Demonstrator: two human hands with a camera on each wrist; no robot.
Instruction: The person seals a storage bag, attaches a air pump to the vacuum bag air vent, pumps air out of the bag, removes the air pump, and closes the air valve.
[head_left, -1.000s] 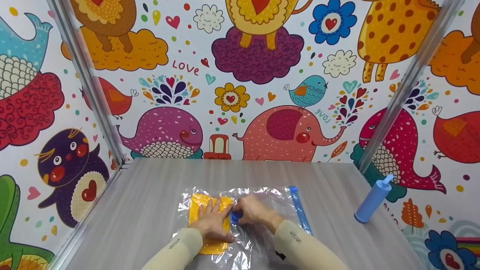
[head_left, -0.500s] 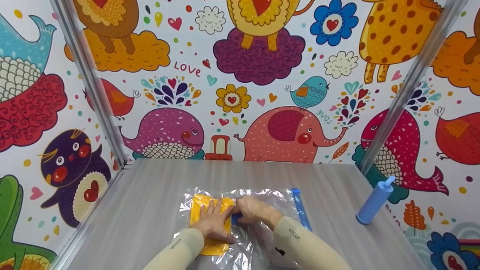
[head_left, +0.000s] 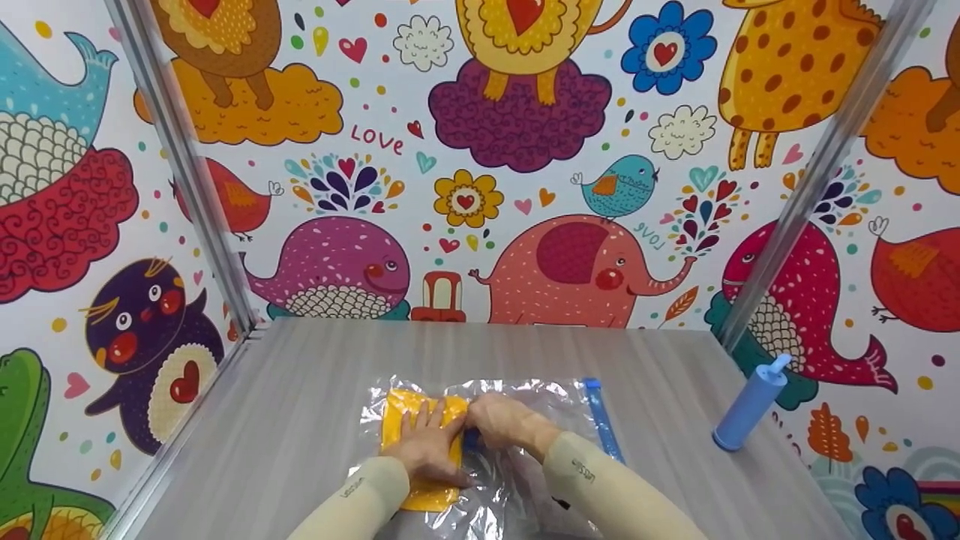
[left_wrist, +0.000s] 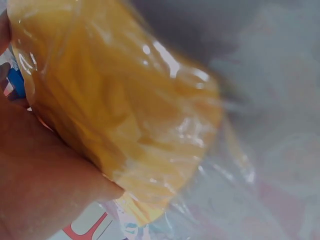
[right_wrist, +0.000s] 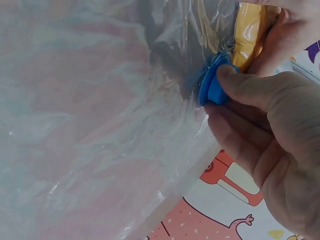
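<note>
A clear plastic vacuum storage bag [head_left: 551, 401] lies on the table, a blue strip [head_left: 602, 424] along its right edge. Inside its left part is a flat yellow folded cloth [head_left: 395, 424]. My left hand [head_left: 429, 448] rests on the cloth through the plastic, fingers spread and straight. Beside it, my right hand [head_left: 508, 421] pinches a round blue valve cap [right_wrist: 216, 89] on the bag between thumb and fingers. In the head view that hand mostly covers the cap. Creases run through the plastic around the cap in the right wrist view.
A light blue hand pump [head_left: 750, 405] stands upright near the table's right edge. Walls printed with cartoon animals [head_left: 562, 270] close in the grey wood-grain table [head_left: 300, 420] at the back and on both sides.
My right hand has turned slightly at the blue valve cap and now hides more of it. The left hand stays on the yellow cloth. The head view has shifted a little.
</note>
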